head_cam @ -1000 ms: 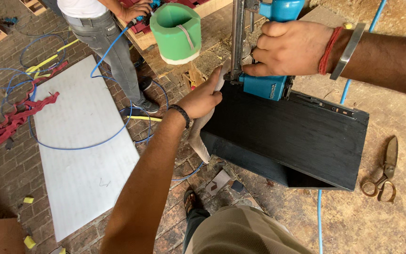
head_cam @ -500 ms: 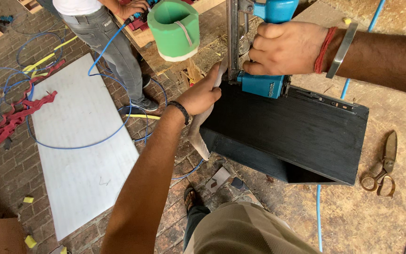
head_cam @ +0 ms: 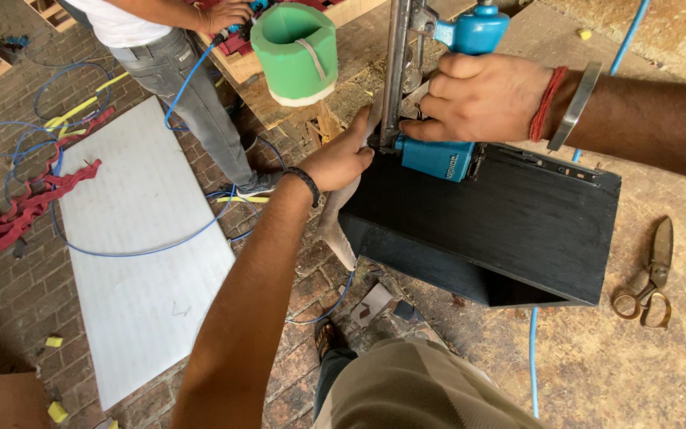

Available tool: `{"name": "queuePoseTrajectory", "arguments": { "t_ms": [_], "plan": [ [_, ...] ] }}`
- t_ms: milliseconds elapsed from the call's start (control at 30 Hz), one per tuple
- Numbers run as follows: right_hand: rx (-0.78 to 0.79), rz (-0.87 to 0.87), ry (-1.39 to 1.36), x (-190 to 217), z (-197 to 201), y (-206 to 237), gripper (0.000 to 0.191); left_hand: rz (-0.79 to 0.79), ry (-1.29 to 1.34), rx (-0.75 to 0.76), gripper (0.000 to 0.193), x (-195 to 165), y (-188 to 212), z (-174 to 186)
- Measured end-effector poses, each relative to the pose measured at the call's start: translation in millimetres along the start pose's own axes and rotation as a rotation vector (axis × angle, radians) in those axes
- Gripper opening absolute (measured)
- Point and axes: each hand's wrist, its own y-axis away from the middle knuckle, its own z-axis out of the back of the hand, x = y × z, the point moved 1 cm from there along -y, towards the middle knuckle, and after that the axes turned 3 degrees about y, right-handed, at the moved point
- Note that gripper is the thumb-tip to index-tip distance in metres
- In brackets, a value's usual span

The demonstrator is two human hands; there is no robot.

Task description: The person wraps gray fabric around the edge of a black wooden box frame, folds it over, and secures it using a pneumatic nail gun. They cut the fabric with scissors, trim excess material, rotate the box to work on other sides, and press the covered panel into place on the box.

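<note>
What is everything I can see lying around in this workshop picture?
Air tool: one, blue, on the black box, gripped by the right hand.
Black box: one, black, on the workbench.
Workbench: one, brown and dusty, right side.
Scissors: one pair, brassy, on the workbench right of the box.
Green tub: one, green, top centre.
White board: one, white, on the brick floor.
Blue hose: one, blue, looping over the floor and board.
Red rag: one, red, floor at left.
Another person: one, white shirt, grey jeans, top left.
Left hand: one, touching the box's edge.
Right hand: one, gripping the tool.
</note>
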Motion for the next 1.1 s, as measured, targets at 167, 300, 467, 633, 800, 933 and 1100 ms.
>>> {"name": "queuePoseTrajectory", "arguments": {
  "t_ms": [167,300,467,633,800,933,1100],
  "plan": [
    [-0.009,0.0,0.015,-3,2,-2,0.052,0.033,0.018,0.008,0.084,0,-1,0],
    [-0.006,-0.014,0.045,-2,4,-2,0.047,0.047,0.181,-0.025,0.082,-3,9,-1],
    [-0.009,-0.002,0.017,1,2,-1,0.054,-0.063,0.357,-0.081,0.07,3,54,-9],
    [-0.02,0.019,0.046,3,6,-2,0.052,0.002,0.023,-0.061,0.078,9,44,-7],
    [-0.015,0.0,0.018,5,16,-8,0.057,0.015,-0.042,-0.057,0.079,9,44,-8],
    [-0.005,0.012,-0.002,2,21,-10,0.044,0.149,-0.085,-0.033,0.082,4,46,-8],
    [-0.006,0.026,0.038,-6,30,-8,0.049,0.101,-0.072,-0.012,0.083,-7,44,-3]
  ]
}}
